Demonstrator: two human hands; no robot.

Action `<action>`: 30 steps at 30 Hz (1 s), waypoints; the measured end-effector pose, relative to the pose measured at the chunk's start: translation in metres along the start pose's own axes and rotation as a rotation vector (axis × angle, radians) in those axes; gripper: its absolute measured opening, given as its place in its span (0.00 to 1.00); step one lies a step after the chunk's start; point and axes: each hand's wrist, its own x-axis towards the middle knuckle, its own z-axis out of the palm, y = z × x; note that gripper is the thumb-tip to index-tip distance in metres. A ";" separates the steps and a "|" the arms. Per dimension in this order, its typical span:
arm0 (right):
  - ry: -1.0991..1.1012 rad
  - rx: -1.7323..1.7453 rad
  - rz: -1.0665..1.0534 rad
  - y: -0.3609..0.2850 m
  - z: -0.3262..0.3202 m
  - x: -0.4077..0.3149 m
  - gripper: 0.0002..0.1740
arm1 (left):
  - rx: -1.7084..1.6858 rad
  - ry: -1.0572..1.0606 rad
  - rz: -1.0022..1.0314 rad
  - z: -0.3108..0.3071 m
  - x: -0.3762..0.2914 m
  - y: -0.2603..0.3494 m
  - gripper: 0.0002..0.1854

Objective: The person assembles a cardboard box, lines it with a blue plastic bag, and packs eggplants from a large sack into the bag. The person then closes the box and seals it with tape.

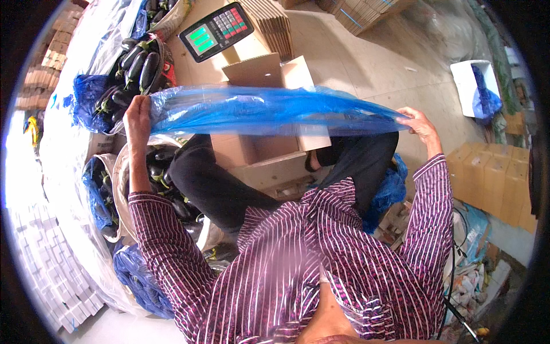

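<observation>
A blue translucent plastic bag [266,109] is stretched sideways between my two hands, above an open cardboard box [253,150] that stands between my legs. My left hand [138,118] is closed on the bag's left end, beside a sack of eggplants [144,69]. The bag's right end is pinched between the thumb and fingers of my right hand [419,124]. Beyond the box, a digital scale display [217,31] with a keypad and green lit screens is partly above a stack of flattened cardboard [270,26].
More eggplants [182,206] fill a container by my left leg. Blue plastic [386,189] lies beside my right leg. A white foam box [466,92] holding blue plastic and several brown cartons [485,180] are on the right. White stacked trays [47,266] stand at the far left.
</observation>
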 end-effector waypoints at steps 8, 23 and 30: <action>0.384 -0.222 -0.404 -0.126 0.027 -0.004 0.25 | -0.567 -0.126 -0.289 0.006 0.002 0.060 0.12; -0.663 0.016 -0.490 -0.249 0.220 0.085 0.38 | -0.924 -0.363 -0.145 -0.046 -0.022 0.097 0.14; -0.556 0.193 -0.413 -0.247 0.166 0.070 0.11 | -0.511 -0.493 -0.174 -0.036 -0.023 0.066 0.27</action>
